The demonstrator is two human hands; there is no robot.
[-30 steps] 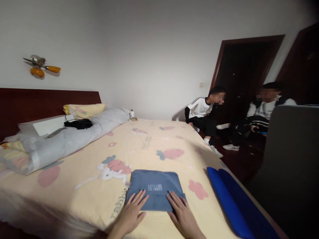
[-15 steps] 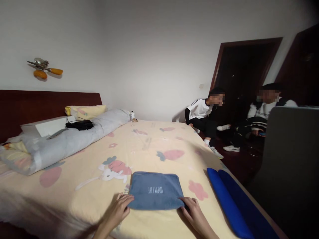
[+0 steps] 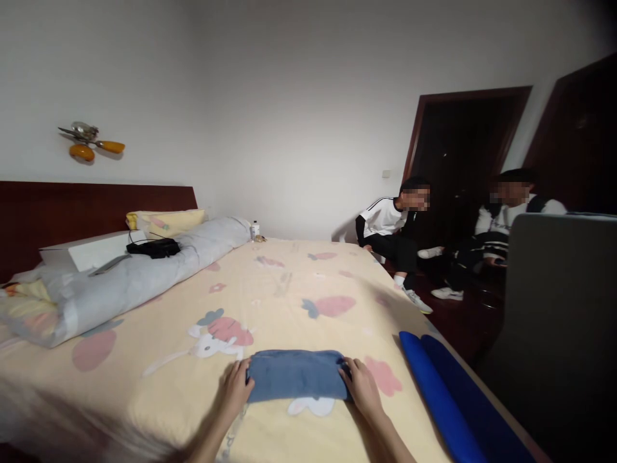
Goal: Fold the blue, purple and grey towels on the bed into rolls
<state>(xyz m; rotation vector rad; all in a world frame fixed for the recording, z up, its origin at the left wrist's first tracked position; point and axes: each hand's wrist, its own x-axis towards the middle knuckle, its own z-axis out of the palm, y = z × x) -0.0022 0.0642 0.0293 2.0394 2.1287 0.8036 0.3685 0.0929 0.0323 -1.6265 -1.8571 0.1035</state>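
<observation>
A blue towel (image 3: 297,375) lies on the patterned bed sheet (image 3: 279,437) in front of me, folded over into a narrow strip with its lettering out of sight. At its left end my left hand (image 3: 236,387) is closed, fingers bent round the edge. My right hand (image 3: 361,387) pinches the other end near the upper right corner, thumb and fingers on the fabric. Part of the fingertips of both hands is hidden.
A long blue folded pad (image 3: 438,402) lies along the bed's right edge, near a dark grey panel (image 3: 544,321). To the left are a rolled quilt (image 3: 130,283), a white box (image 3: 91,251) and a black bag (image 3: 153,248). Two people (image 3: 383,218) sit at the far right.
The towel's near edge has been folded away from me, so it is narrower and its lettering is covered. Both hands have moved slightly farther forward along its ends.
</observation>
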